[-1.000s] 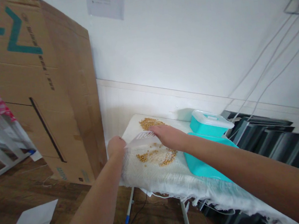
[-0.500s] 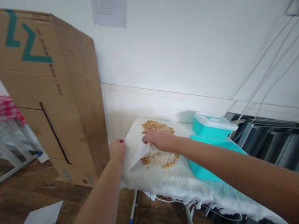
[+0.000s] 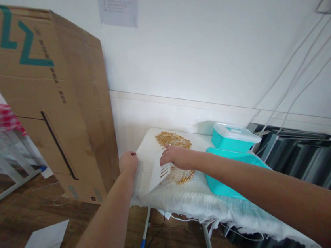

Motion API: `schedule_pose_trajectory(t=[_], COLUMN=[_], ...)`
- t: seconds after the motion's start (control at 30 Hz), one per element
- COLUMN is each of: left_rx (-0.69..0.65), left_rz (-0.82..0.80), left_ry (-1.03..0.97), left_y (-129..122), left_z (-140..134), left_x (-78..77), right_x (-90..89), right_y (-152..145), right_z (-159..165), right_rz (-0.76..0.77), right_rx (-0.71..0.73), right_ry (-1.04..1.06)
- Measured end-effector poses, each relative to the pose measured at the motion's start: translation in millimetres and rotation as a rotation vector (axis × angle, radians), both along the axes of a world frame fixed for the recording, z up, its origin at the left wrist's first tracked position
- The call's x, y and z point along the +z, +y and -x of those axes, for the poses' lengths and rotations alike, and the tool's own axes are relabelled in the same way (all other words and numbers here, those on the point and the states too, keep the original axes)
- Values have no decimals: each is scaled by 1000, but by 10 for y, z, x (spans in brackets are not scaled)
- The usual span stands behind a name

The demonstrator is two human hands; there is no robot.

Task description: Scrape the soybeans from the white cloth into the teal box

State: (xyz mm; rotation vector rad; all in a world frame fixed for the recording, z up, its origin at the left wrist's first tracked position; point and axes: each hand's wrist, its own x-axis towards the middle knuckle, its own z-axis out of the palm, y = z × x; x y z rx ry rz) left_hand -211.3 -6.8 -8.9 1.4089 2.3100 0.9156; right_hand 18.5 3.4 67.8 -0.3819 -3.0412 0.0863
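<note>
My left hand (image 3: 128, 163) curls narrow at the left edge of the white fringed cloth (image 3: 156, 200); I cannot tell whether it pinches anything. Just right of it, a thin, flat white slotted piece (image 3: 156, 178) slants down from my right hand (image 3: 173, 157), whose fingers grip its upper end. Beyond that hand spreads a heap of small round yellow grains (image 3: 168, 137); nearer me, a mixed yellow-and-pale heap (image 3: 185, 174) lies partly hidden. Right of it I see a turquoise box with a whitish lid (image 3: 233, 138).
</note>
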Motion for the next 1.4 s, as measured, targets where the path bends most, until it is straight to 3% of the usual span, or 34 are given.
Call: schedule_pose_trajectory(t=[0.33,0.63,0.8,1.0,1.17,1.27,1.4], left_rx=[-8,-7,-9,-14,-26,-33,-28], left_rz=[2,11,6,3,23,16,12], left_ry=[-5,11,27,22,22,30,19], left_y=[-24,-14,6,19,-20,-39,-33], left_z=[-18,-16,-5,9,-11,-17,-11], left_x=[37,30,4,-12,38,56,38], right_x=[54,77,282,657,935,998,912], right_y=[-198,-202,-295,-472,-675,-755,-781], right_z=[-453,-524,-455,-328,-92,7,19], right_rz=[24,16,-78,-193,-273,-299,-297], right_rx=[-6,-50,-249,-469,-782,-915,-1042], right_ry=[28,50,39,23,-60,-127,-231])
